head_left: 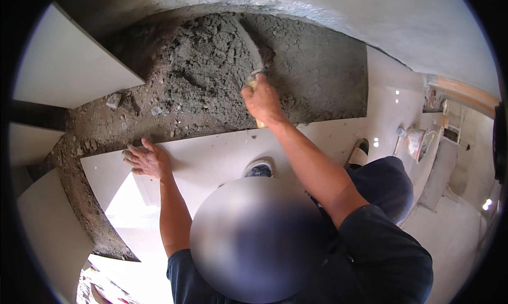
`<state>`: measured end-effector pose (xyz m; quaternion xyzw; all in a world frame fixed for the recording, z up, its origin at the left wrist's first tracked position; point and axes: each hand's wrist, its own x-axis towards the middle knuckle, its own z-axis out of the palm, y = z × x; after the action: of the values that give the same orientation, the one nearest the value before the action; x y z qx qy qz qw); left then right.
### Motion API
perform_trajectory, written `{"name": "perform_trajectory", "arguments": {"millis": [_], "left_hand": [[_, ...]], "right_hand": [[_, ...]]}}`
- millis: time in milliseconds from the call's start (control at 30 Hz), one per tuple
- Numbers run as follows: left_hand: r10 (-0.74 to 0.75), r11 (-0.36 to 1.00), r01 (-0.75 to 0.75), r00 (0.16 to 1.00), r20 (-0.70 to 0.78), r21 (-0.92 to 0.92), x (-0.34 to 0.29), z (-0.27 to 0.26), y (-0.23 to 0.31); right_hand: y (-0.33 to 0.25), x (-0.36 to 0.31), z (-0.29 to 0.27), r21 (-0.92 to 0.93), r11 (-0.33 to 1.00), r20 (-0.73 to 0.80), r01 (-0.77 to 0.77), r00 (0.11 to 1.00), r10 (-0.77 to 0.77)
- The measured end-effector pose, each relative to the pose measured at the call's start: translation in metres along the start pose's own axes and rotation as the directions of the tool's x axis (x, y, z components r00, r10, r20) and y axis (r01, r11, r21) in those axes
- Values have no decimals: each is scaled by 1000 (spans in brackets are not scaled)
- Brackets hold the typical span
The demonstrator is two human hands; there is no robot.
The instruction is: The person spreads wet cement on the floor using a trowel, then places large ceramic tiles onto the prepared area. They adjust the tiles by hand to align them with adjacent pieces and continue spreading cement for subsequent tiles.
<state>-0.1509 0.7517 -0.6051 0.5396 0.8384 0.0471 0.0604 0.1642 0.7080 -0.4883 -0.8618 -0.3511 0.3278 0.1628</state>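
Right hand [263, 101] is clenched around the handle of a trowel [253, 57], whose long narrow blade lies pressed into the mortar bed [211, 65] beyond the far edge of the white floor tile [211, 155]. Mortar is grey, coarse and lumpy, heaped higher near the blade, with loose clods trailing toward the tile's left corner. Left hand [146, 160] rests flat and released, fingers spread, on the tile's far-left edge.
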Motion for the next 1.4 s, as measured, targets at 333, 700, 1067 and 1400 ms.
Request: {"name": "perform_trajectory", "arguments": {"millis": [333,700,1067,1400], "left_hand": [[-1,1000,1,1000,26,-3,-1,-4,2],[6,1000,-6,999,47,4,0,-5,5],[23,1000,-23,999,25,1,0,-3,4],[31,999,-31,1000,4,-10,3,7,-6]], "right_hand": [[38,-116,67,317,942,-36,-109,991,127],[21,-136,90,405,912,56,-62,997,43],[20,-131,79,342,937,141,64,983,-119],[72,-58,-114,-541,704,568,461,817,-99]]}}
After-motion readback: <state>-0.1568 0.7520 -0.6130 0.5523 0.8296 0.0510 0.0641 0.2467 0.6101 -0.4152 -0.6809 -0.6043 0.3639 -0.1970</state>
